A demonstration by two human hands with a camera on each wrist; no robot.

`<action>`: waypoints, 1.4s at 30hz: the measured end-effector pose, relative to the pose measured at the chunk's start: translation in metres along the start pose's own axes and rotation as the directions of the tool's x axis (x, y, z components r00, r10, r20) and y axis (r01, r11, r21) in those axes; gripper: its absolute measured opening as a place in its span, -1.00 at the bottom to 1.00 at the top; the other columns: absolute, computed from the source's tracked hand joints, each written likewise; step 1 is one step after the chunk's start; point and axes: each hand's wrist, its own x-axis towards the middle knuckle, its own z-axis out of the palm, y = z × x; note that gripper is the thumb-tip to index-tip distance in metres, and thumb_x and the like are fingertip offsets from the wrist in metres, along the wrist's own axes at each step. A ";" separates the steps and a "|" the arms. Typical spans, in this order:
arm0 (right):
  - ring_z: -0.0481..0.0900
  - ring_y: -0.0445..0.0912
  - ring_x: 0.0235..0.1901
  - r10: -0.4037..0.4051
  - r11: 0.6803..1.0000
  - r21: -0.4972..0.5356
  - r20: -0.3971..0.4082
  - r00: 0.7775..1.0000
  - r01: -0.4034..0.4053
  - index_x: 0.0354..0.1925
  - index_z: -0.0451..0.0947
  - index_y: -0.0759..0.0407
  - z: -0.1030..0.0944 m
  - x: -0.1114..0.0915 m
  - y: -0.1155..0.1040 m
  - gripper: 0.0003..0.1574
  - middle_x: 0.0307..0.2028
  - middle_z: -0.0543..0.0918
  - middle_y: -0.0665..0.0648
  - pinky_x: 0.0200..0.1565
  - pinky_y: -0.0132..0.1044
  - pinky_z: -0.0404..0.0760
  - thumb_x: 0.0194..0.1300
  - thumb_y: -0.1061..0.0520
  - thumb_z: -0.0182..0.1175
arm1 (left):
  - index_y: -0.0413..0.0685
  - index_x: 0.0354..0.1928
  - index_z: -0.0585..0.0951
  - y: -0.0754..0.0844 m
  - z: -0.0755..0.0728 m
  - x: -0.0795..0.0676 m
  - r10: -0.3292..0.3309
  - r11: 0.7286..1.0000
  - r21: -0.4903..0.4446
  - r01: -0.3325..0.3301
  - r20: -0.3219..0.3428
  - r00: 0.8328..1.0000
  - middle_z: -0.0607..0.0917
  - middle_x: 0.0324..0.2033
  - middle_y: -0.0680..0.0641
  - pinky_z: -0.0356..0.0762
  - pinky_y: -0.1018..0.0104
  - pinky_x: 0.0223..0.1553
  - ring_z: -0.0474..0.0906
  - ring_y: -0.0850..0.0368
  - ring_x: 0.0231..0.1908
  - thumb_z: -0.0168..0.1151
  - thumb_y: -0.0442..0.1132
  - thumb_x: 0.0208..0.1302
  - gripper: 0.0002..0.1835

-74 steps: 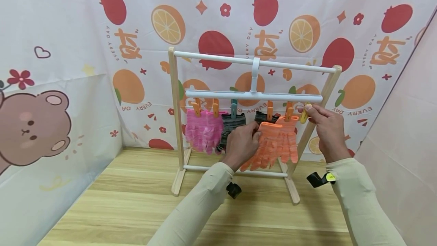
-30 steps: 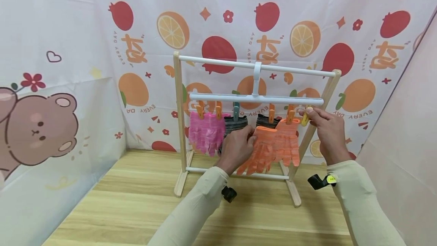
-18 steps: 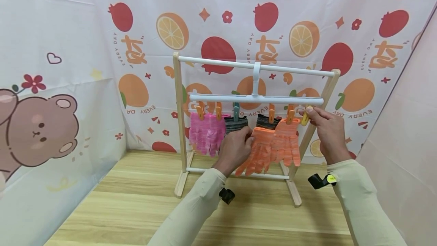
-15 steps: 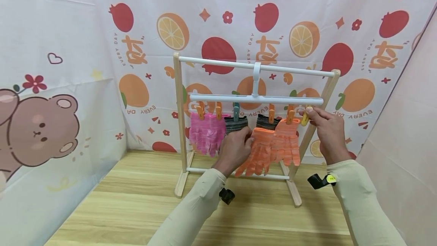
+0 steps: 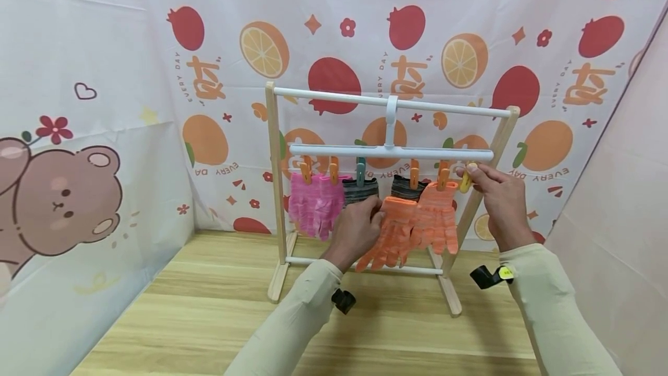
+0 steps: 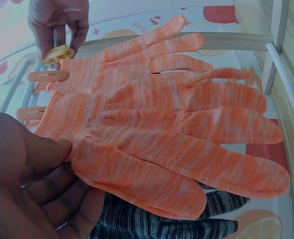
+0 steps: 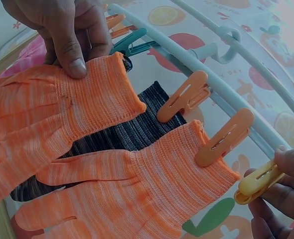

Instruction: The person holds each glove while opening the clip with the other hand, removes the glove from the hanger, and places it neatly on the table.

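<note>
In the head view my left hand pinches an orange knit glove near its cuff, with the glove's fingers slanting down. The left wrist view shows my thumb on top of the wrist of this glove. My right hand pinches a yellow clothespin at the right end of the white hanger bar. Beside it a second orange glove hangs from an orange clothespin. A dark striped glove, clipped by another orange clothespin, is partly hidden behind the orange ones.
Pink gloves hang at the hanger's left on two orange clothespins; a grey striped glove hangs from a green clothespin. The hanger hooks over a wooden rack with a white top rail, standing on a wood-grain table.
My left hand has shifted slightly left and down with the orange glove, drawing it away from the hanger bar. My right hand stays on the yellow clothespin. The head view has shifted a little.
</note>
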 end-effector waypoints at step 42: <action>0.51 -0.16 0.11 -0.022 1.000 -0.020 0.016 1.000 0.023 0.28 0.55 0.23 0.000 -0.002 0.000 -0.29 -0.17 0.80 -0.06 0.20 -0.14 0.38 0.36 -0.17 0.29 | 0.01 -0.22 0.64 -0.012 -0.009 -0.006 0.003 0.999 0.034 -0.001 -0.042 0.999 0.66 -0.49 0.08 0.43 0.35 -0.56 0.44 0.27 -0.62 0.22 -0.18 0.48 -0.91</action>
